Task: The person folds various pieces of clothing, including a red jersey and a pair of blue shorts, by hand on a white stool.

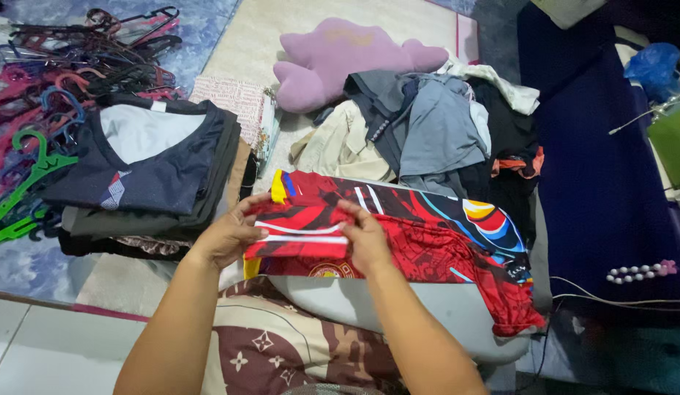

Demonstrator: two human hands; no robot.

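Observation:
A red patterned jersey (442,245) with black, blue and yellow patches lies across a grey cushion (427,311) in front of me. My left hand (226,234) pinches its folded left edge. My right hand (365,238) presses and grips the fold near the white stripes, close beside the left hand. A brown patterned cloth (281,344) covers my lap under my forearms.
A stack of folded dark clothes (153,172) sits at the left, with a heap of plastic hangers (54,80) behind it. A pile of unfolded clothes (435,128) and a purple plush pillow (340,58) lie beyond the jersey. A dark blue mattress (603,183) is at the right.

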